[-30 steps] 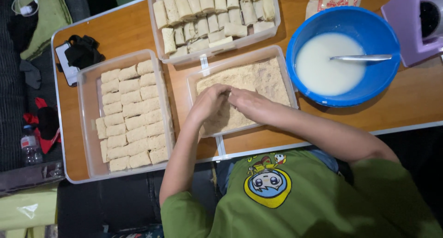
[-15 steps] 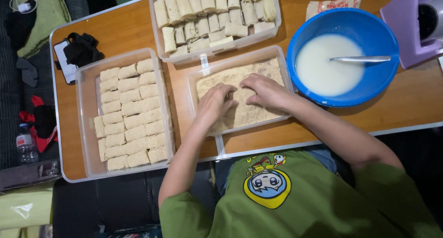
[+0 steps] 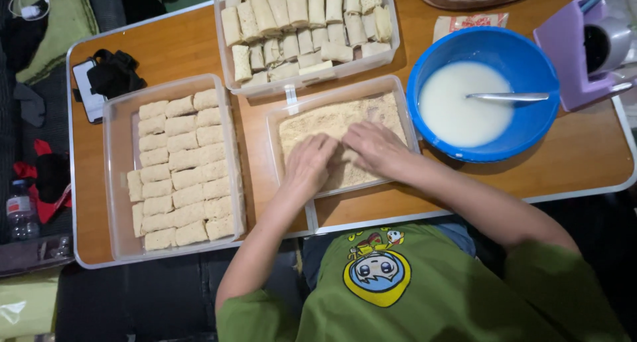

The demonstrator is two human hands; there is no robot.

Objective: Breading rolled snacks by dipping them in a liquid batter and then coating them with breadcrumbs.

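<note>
Two hands in a crumb tray

Left hand [image 3: 312, 163] and right hand [image 3: 371, 146] press side by side, fingers curled, into one clear crumb tray [image 3: 405, 110] (whether they hold anything cannot be told). Two roll-filled trays and one blue bowl [image 3: 531, 57] share the tabletop [image 3: 590, 163].

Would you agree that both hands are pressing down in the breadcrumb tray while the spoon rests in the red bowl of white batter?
Not quite: the bowl is blue, as the head view shows. Both the left hand and right hand are in the breadcrumb tray, and the spoon rests in the batter.
</note>
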